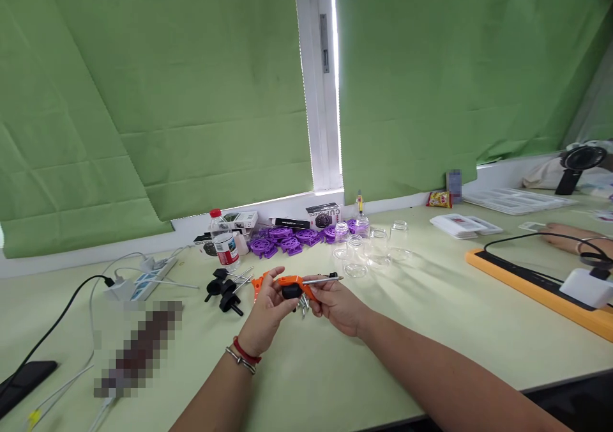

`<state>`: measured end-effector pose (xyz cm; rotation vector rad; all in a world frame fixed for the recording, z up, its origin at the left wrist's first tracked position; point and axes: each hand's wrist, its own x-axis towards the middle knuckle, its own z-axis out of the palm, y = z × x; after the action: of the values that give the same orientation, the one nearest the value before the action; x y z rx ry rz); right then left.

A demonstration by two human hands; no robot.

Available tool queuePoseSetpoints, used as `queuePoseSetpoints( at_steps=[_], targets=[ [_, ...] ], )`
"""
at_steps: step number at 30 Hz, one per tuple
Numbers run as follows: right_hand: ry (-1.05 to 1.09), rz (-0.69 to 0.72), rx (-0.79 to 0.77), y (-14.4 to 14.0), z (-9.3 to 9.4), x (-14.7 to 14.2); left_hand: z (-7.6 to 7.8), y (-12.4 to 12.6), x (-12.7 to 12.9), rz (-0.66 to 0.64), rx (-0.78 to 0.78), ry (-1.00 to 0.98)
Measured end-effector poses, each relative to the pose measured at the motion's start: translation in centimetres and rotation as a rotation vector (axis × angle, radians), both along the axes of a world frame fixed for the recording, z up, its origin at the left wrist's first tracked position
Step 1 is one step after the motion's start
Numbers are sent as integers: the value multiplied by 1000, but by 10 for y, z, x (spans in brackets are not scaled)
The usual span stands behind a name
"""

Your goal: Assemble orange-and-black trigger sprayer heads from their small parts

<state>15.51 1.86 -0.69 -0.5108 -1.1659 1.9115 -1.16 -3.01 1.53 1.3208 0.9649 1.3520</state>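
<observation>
Head view shows both hands raised just above the pale green table (335, 381), near its middle. Left hand (266, 314) closes its fingers around the left part of a small orange and black tool (287, 286), and right hand (335, 304) grips the right part of the same tool, thumb on top. A thin metal rod (323, 280) sticks out of the tool to the right, and a few small metal screws (303, 304) hang between the two hands, just under the tool. Left of the hands, several black knobs with metal pins (225, 289) lie on the table. Farther back stand a plastic bottle with a red cap (223, 240), a pile of purple plastic parts (287, 240) and a group of clear glass jars (368, 246). At the far right, another person's hand (572, 235) rests beside an orange-edged tray (527, 285).
</observation>
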Motion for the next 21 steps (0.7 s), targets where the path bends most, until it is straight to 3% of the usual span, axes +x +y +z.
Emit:
queuePoseSetpoints(
  at_steps=[5,11,15,21],
  targets=[
    [-10,30,-6,-4,1,0,-5,3,-2,-71,89,-9],
    [-59,-5,171,-13,5,0,-2,-1,-2,-259,180,-174],
    [-75,11,289,-19,10,2,3,-3,-5,-271,174,-186],
    [-97,30,341,-22,14,2,6,-5,-8,-279,163,-164]
  ],
)
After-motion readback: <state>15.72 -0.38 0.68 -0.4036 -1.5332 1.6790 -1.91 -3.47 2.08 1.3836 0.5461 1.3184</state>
